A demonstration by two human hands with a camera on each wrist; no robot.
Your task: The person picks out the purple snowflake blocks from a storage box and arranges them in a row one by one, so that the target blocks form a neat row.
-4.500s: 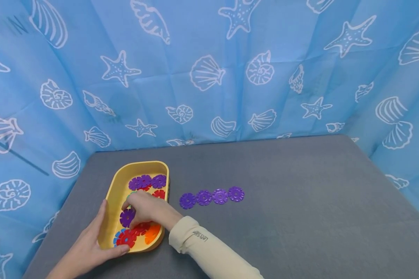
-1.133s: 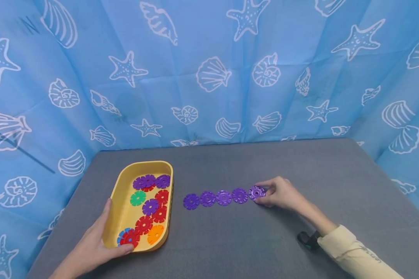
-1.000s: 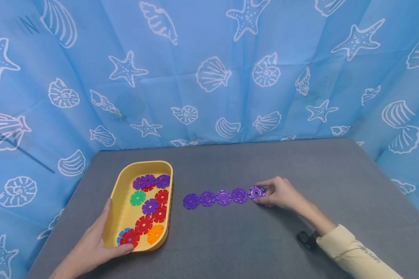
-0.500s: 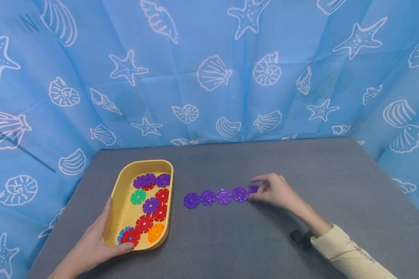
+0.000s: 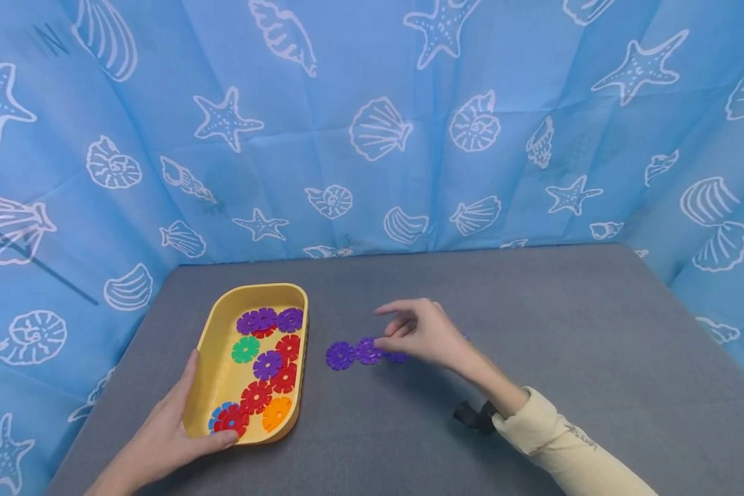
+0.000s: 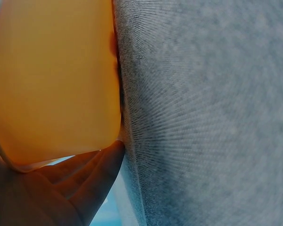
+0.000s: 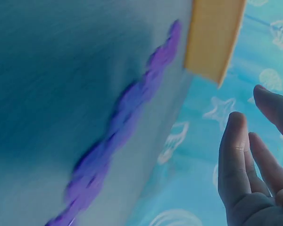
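My left hand (image 5: 164, 424) grips the near left corner of a yellow plastic tray (image 5: 201, 344), thumb over the rim and fingers along the outer wall. Inside lie notched flower-shaped discs: purple (image 5: 267, 365), red (image 5: 256, 397), green (image 5: 245, 349), orange (image 5: 277, 413) and blue. Right of the tray, several purple discs (image 5: 339, 355) run in a row across the table. My right hand (image 5: 428, 334) hovers over this row, fingers parted and holding nothing, covering much of its right part in the head view. In the right wrist view the purple row (image 7: 127, 113) stretches toward the tray (image 7: 214, 37).
A grey cloth-covered table (image 5: 570, 344) reaches far to the right of the row. Behind it hangs a blue curtain (image 5: 322, 151) with white shells and starfish. A black device (image 5: 474, 417) sits at the right wrist.
My right hand took a purple disc from the tray's side to the row's right end, let go of it, and has swung back left over the row. The left hand stays at the tray.
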